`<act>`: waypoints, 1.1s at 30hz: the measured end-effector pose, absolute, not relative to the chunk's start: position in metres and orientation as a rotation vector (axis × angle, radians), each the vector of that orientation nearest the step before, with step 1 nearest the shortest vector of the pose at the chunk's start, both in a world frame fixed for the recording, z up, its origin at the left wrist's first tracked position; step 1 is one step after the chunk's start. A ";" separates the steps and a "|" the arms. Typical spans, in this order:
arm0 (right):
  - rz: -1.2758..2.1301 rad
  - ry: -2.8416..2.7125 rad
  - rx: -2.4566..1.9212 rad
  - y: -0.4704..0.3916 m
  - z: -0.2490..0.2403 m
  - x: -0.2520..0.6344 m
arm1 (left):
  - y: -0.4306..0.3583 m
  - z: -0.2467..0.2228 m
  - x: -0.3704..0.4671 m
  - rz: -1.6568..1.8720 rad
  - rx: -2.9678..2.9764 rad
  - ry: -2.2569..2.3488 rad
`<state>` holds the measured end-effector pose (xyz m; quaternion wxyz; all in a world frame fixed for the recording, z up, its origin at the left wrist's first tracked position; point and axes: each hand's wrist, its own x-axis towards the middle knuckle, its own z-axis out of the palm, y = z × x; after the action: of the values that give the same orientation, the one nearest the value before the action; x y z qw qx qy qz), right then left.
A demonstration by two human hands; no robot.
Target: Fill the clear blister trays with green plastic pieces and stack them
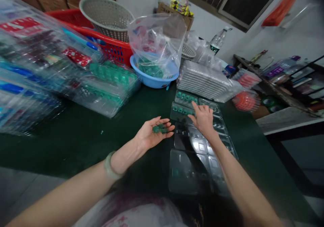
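Observation:
My left hand (154, 132) is palm up and cupped, with small translucent green plastic pieces (160, 128) resting in it. Over the clear plastic trays, my right hand (203, 118) has its index finger and thumb spread apart, and I see nothing held between them. Its fingertips are nearest to a tray (173, 115) whose compartments hold a row of green pieces. Behind that lies another tray (177, 100) with a similar green row. Closer to me are a clear tray (182, 137) under the right arm's shadow and a front tray (177, 179).
A light blue basin (154, 82) contains green pieces and a clear bag (162, 31). Right of it leans a stack of clear trays (202, 81). Blurred packaged trays (50, 58) crowd the left. A red basket (115, 49) and grey colander (106, 16) stand behind on the green table (83, 149).

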<state>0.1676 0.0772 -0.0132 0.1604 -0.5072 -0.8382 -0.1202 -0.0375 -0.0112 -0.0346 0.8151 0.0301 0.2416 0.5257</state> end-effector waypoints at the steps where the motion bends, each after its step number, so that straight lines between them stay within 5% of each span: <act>1: -0.285 -2.383 -1.384 0.064 -0.007 0.161 | -0.011 -0.035 -0.038 1.129 0.056 0.504; 9: 0.130 -2.453 -1.149 -0.013 -0.012 0.111 | -0.012 -0.036 -0.037 1.158 0.098 0.504; 15: 0.197 -2.317 -1.209 -0.010 -0.027 0.109 | -0.012 -0.037 -0.037 1.138 0.180 0.527; 24: 0.938 -1.876 -1.224 0.000 -0.030 0.124 | -0.020 -0.033 -0.032 1.246 0.652 0.899; 33: 1.096 -1.990 -1.063 -0.001 -0.018 0.120 | -0.019 -0.030 -0.034 1.180 0.795 1.018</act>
<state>0.1200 -0.0009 -0.0180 0.3113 -0.4026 -0.7540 0.4153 -0.0336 -0.0193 -0.0299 0.6412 0.3487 0.4463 0.5178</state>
